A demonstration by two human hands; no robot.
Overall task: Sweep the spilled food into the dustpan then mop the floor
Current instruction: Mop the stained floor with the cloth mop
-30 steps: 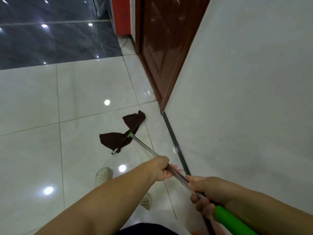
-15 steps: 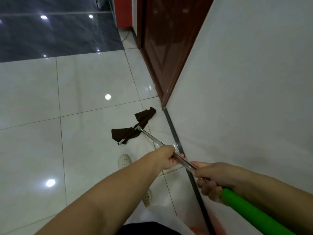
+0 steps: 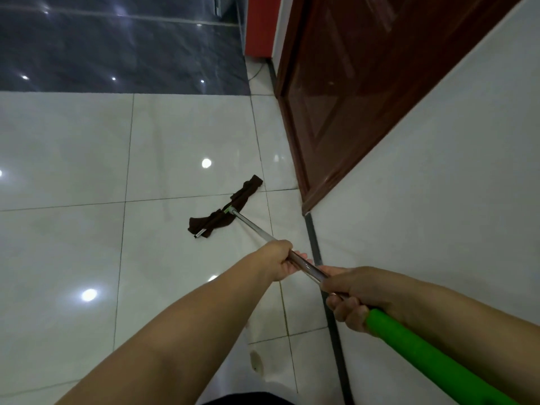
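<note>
A mop with a dark brown cloth head (image 3: 225,210) lies flat on the white tiled floor (image 3: 73,244), near the foot of the door. Its metal pole (image 3: 254,228) runs back toward me and ends in a green grip (image 3: 423,355). My left hand (image 3: 282,260) grips the metal pole further down. My right hand (image 3: 350,296) grips the pole just ahead of the green grip. A small brownish stain (image 3: 256,359) shows on a tile close to me. No dustpan or spilled food is in view.
A white wall (image 3: 438,185) with a dark skirting strip (image 3: 314,238) runs along the right. A dark red-brown door (image 3: 350,97) stands beyond it. Dark glossy flooring (image 3: 117,45) begins at the far side, with a red panel (image 3: 260,24) beside it.
The mop head has slid forward and to the right, toward the door, and its cloth has stretched out narrower. The shoe seen below the mop earlier is out of sight.
</note>
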